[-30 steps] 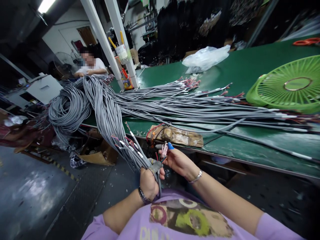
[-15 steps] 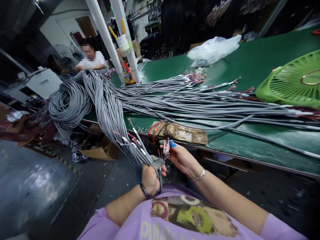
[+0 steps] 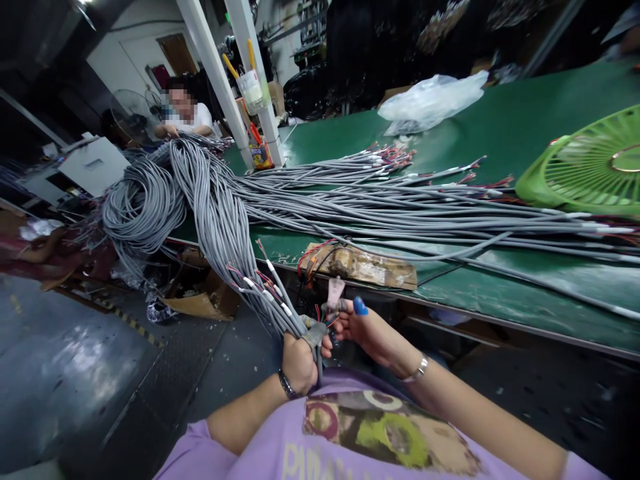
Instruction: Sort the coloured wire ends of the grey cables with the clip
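Observation:
My left hand [image 3: 299, 360] is closed round a thick bundle of grey cables [image 3: 235, 247] that hangs off the edge of the green table [image 3: 480, 133]. The cable ends show thin red and coloured wires near my fist. My right hand [image 3: 367, 328], with a blue finger cover [image 3: 359, 306], pinches a small pale connector [image 3: 334, 293] on the wires of one cable, just right of the left fist. Both hands sit below the table's front edge, above my lilac shirt.
More grey cables [image 3: 400, 213] lie spread across the table. A worn wooden block [image 3: 363, 265] sits at the edge, a green fan grille [image 3: 590, 170] at the right, a plastic bag [image 3: 430, 100] at the back. Another person [image 3: 183, 117] sits far left behind white posts [image 3: 210, 73].
My right hand has shifted slightly right and down, and the connector now stands clear above its fingers. The left hand keeps its grip on the bundle. The view has drifted a little.

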A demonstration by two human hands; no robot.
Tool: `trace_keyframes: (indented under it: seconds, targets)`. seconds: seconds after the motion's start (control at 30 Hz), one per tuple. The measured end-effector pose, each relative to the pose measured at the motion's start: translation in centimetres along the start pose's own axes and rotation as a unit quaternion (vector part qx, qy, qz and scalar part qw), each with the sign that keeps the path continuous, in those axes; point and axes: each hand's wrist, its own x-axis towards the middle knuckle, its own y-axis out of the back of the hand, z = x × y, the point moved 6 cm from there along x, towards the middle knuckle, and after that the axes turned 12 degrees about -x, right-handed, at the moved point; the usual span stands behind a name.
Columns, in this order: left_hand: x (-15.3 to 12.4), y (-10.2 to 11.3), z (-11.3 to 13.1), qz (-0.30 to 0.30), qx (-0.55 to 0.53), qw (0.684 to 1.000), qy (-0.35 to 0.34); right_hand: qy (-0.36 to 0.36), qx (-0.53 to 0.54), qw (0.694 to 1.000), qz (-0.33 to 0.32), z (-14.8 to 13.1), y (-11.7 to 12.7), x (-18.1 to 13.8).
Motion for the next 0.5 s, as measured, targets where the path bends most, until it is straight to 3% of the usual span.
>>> trace_keyframes:
  seconds: [0.2,0.37,0.5]
  targets:
    - [-0.5,0.6,-0.7,-0.045,0.050,0.998,-0.006,0.047,-0.098,0.994,-0.029,-0.5,-2.3,-2.0]
    - [-0.9,-0.1,-0.9,-0.144,0.137,0.977,0.074,0.042,-0.152,0.985,-0.072,-1.4,-2.7,-2.1]
    - [-0.8,-0.2,-0.5,-0.122,0.100,0.985,0.073,0.037,-0.153,0.985,-0.075,-1.6,-2.6,-1.8]
